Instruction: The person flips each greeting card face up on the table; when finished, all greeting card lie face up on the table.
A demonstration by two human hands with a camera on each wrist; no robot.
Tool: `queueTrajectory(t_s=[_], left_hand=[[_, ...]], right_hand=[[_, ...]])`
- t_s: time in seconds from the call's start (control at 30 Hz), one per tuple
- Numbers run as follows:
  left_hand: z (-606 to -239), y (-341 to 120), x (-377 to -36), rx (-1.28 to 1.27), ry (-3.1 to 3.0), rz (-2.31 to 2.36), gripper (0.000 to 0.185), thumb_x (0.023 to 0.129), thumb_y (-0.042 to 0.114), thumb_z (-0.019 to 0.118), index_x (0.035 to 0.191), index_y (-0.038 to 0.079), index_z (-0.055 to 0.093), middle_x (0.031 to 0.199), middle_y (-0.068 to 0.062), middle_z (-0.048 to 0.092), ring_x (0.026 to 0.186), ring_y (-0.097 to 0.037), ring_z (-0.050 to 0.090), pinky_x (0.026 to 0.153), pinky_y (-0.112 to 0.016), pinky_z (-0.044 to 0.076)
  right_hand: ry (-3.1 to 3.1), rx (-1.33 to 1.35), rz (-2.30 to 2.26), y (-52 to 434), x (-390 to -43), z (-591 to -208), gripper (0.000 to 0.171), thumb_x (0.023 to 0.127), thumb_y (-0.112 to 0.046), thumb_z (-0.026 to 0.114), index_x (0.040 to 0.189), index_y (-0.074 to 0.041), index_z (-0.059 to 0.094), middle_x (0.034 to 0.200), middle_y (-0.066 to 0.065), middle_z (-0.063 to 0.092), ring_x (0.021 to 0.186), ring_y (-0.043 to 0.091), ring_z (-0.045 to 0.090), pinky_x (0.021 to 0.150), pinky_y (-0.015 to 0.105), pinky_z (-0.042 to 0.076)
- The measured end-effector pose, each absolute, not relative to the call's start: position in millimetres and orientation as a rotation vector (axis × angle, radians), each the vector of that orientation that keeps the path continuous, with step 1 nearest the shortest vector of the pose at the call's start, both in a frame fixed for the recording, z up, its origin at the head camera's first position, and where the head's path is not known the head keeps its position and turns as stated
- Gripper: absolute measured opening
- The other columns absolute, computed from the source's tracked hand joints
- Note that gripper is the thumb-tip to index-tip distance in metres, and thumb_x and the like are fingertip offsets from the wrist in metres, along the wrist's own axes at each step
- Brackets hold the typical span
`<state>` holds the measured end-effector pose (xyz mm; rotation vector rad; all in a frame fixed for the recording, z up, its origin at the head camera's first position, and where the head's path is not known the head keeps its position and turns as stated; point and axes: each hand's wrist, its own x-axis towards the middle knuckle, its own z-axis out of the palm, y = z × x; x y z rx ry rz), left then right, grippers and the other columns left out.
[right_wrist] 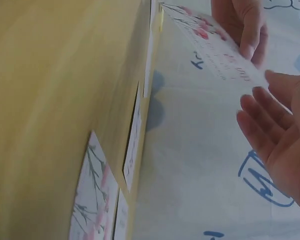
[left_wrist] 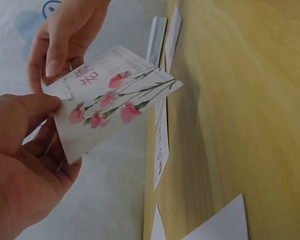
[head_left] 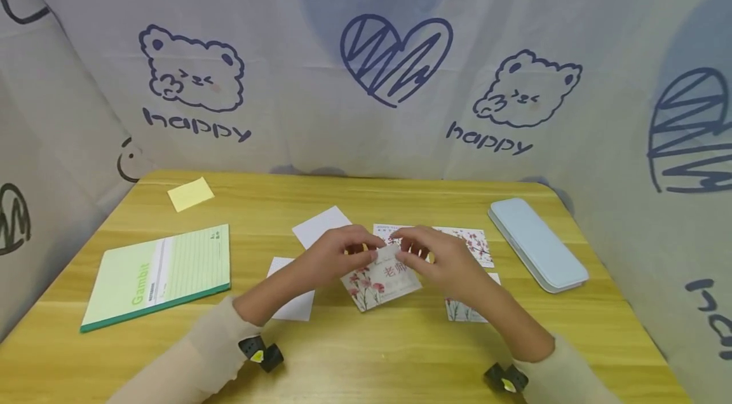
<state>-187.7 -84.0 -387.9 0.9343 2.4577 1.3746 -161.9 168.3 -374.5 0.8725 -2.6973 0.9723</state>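
A: At centre frame, the left hand (head_left: 328,258) pinches a flowered card (head_left: 382,280) by its edge, thumb (left_wrist: 32,105) curled over the printed face. The right hand (head_left: 437,261) holds the far end, fingers (left_wrist: 55,50) bent around it.

B: And the card itself?

A: Lifted just above the counter (head_left: 366,353), tilted, other flowered cards (head_left: 466,310) lying beneath and to the right.

B: The risk?

A: Likely a crease or slip: two light edge grips pulling unevenly could bend the thin card or drop it among the others.
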Motion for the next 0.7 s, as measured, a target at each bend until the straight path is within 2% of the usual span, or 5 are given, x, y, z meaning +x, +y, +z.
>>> queueTrajectory(t_s=[0.1,0.23,0.4,0.57,0.7], left_hand=[[-390,-81,-185,0.964,2.462,1.309,0.024,0.102,0.018,0.062,0.124,0.018,0.07,0.1,0.004,0.064,0.08,-0.014,0.059,0.069,-0.027,0.054],[-391,-81,-188,0.917,2.48,1.305,0.023,0.101,0.021,0.062,0.123,0.02,0.069,0.104,0.004,0.065,0.082,-0.013,0.059,0.071,-0.028,0.053],[-395,-92,-200,0.774,2.485,1.346,0.021,0.099,0.021,0.065,0.119,0.018,0.071,0.11,0.002,0.069,0.085,-0.014,0.06,0.074,-0.031,0.051],[-402,-99,-209,0.731,2.464,1.377,0.021,0.099,0.02,0.065,0.118,0.012,0.07,0.102,-0.001,0.068,0.089,-0.016,0.06,0.074,-0.032,0.05],[-411,-95,-212,0.712,2.442,1.385,0.016,0.097,0.02,0.067,0.112,0.014,0.068,0.098,-0.001,0.066,0.087,-0.017,0.057,0.073,-0.03,0.047]], right_hand=[[-2.698,0.922,0.949,167,-161,-376,0.024,0.099,-0.025,0.066,0.122,-0.021,0.069,0.097,-0.013,0.067,0.079,0.002,0.058,0.068,0.022,0.052],[-2.686,0.819,1.044,171,-164,-378,0.016,0.097,-0.021,0.069,0.112,-0.023,0.073,0.097,-0.013,0.069,0.081,0.004,0.06,0.071,0.024,0.054],[-2.722,0.589,1.244,181,-170,-378,0.016,0.098,-0.021,0.068,0.113,-0.02,0.071,0.096,-0.006,0.071,0.082,0.014,0.064,0.072,0.026,0.056],[-2.787,0.476,1.377,190,-174,-380,0.016,0.099,-0.022,0.066,0.114,-0.017,0.068,0.09,0.001,0.068,0.083,0.028,0.065,0.071,0.029,0.055],[-2.882,0.472,1.369,192,-176,-386,0.018,0.099,-0.022,0.067,0.116,-0.017,0.069,0.092,0.0,0.069,0.085,0.029,0.064,0.073,0.033,0.055]])
